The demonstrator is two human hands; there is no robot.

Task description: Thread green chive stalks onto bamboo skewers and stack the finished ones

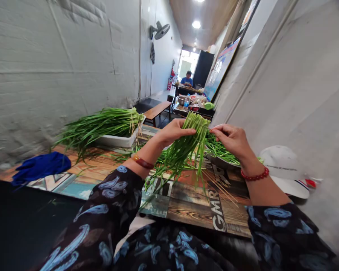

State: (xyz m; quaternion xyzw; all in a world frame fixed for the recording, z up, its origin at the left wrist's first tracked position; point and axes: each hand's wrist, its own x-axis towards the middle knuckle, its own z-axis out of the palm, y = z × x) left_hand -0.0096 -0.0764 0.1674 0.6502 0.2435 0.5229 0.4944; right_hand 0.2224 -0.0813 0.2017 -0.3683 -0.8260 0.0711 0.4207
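Observation:
My left hand is wrapped round a bunch of green chives, held upright above the table with the pale cut ends up and the leaves hanging down. At the right edge of the bunch, my right hand is pinched, its fingertips near the stalks; what lies between them is too small to name. Behind it, a shallow dish holds loose chives. On the left, a white tray bears a large heap of chives with skewers among their ends. Several thin wooden skewers lie on the table below my hands.
The patterned wooden table spans the front. Blue gloves lie at its left, a white cap at its right. Beyond are a bench, another table with a bowl and bottle, and a seated person in blue.

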